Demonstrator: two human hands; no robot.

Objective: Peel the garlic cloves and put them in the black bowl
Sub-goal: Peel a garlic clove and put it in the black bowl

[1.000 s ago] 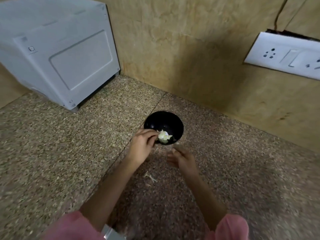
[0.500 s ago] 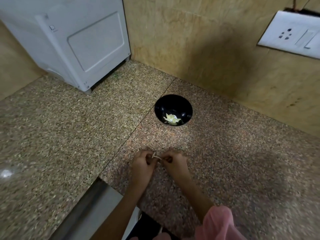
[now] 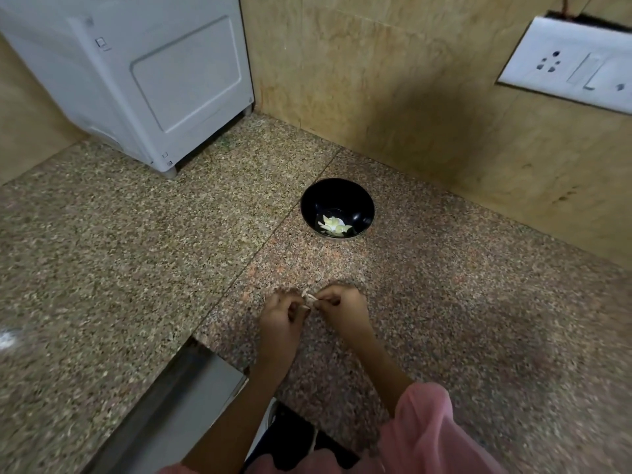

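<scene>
We are pinching one garlic clove (image 3: 310, 298) between our left hand (image 3: 281, 319) and right hand (image 3: 342, 308), fingers of both curled on it over the granite counter (image 3: 136, 268), apparently working off its skin. Several pale peeled pieces are already lying in the black bowl (image 3: 337, 208) (well apart, nearer the wall), so we are partway through; we are seeing no other cloves waiting.

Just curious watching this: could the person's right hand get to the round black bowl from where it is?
Probably yes. The speckled granite counter between the right hand and the round black bowl is bare, but that hand is busy pinching a small garlic clove with the left hand.
</scene>
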